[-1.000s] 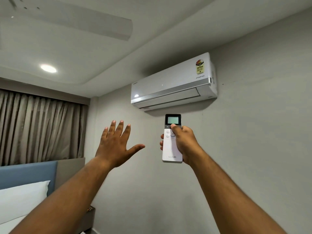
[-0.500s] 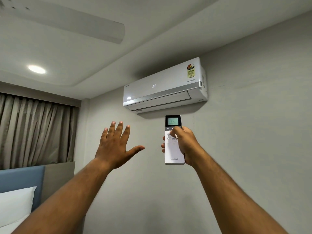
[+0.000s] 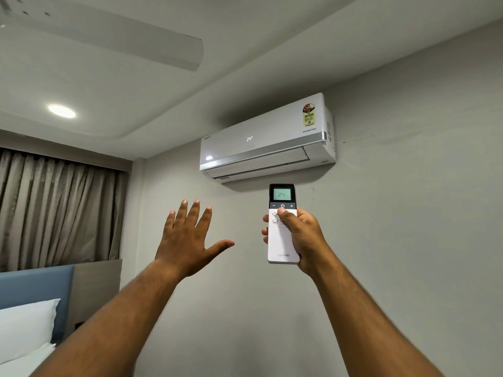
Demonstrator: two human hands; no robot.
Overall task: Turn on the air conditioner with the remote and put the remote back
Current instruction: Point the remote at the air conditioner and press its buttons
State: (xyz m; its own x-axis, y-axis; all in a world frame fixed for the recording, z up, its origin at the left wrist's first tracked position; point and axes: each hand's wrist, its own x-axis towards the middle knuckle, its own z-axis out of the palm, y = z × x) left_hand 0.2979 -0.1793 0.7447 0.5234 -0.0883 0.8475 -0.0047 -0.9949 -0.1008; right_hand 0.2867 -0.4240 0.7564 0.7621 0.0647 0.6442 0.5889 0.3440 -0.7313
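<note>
A white wall air conditioner hangs high on the grey wall, its front panel lit with "24". Just below it, my right hand holds a slim white remote upright, pointed up at the unit; the thumb rests on the white buttons just under the power key. The remote's small screen reads 24. My left hand is raised to the left of the remote, palm away from me, fingers spread, holding nothing.
A ceiling fan blade and a round ceiling light are overhead. Beige curtains cover the left wall. A blue headboard and white pillow sit at the lower left.
The air conditioner's panel and the remote's screen now show 24; one second ago both were blank. My thumb has slid slightly down off the power key. The view has shifted a little.
</note>
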